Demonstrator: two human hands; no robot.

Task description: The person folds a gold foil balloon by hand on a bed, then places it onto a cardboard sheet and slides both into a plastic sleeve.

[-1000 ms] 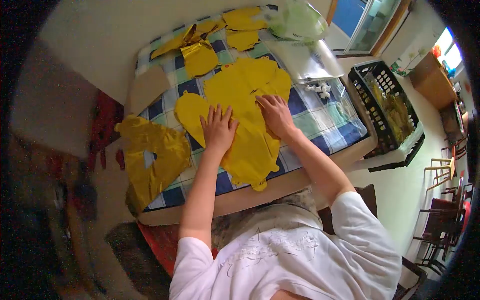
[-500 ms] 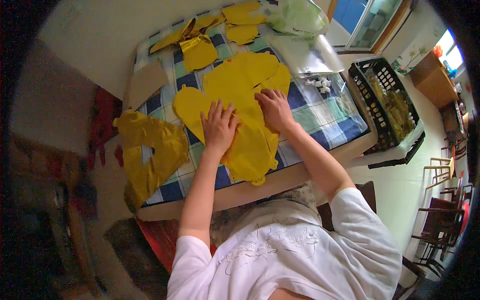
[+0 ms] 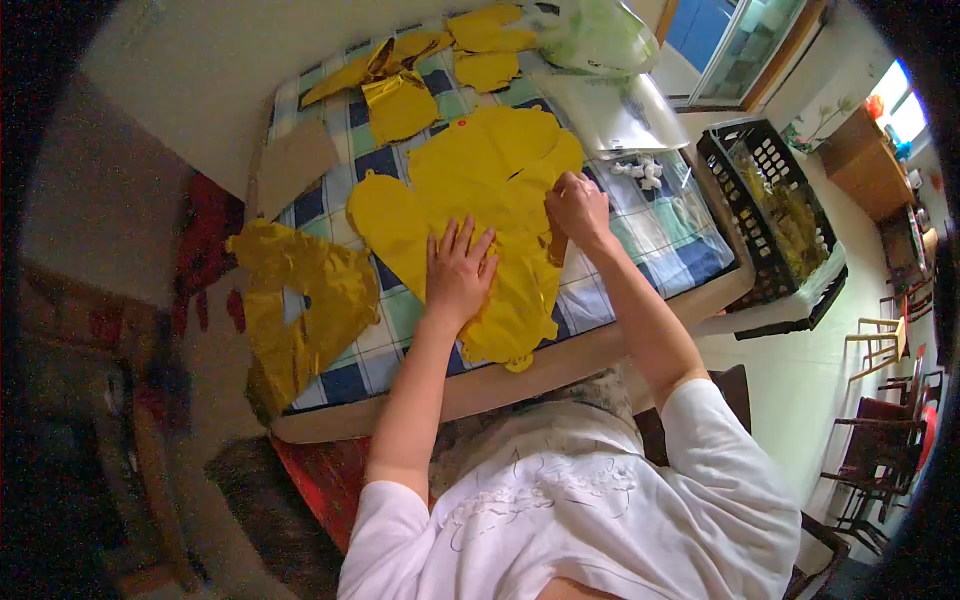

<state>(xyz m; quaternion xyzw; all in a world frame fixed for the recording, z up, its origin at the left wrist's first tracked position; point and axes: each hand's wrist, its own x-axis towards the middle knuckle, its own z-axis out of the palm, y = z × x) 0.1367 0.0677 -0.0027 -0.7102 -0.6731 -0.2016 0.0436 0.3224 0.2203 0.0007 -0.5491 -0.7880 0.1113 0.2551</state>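
A flat yellow foil balloon (image 3: pixel 480 150), with rounded lobes and small tabs along its edges, lies spread over a checked tablecloth (image 3: pixel 625 275). My left hand (image 3: pixel 461 272) rests on the lower middle of the foil, palm down with fingers spread. At the balloon's right edge, my right hand (image 3: pixel 580 212) has its fingers curled and pinched together on the foil; the fingertips are partly hidden. To the left, another gold foil piece (image 3: pixel 335 275) hangs over the table's edge.
Folded gold foil pieces (image 3: pixel 405 108) lie at the back of the table. A clear plastic bag (image 3: pixel 600 40), plastic sheeting (image 3: pixel 615 115) and small white pieces (image 3: pixel 643 172) are at the back right. A black crate (image 3: pixel 737 200) stands beside the table. Brown card (image 3: pixel 292 165) lies back left.
My right hand has moved right, from the balloon's middle to its right edge. My left hand has slid a little right and down, still flat on the foil.
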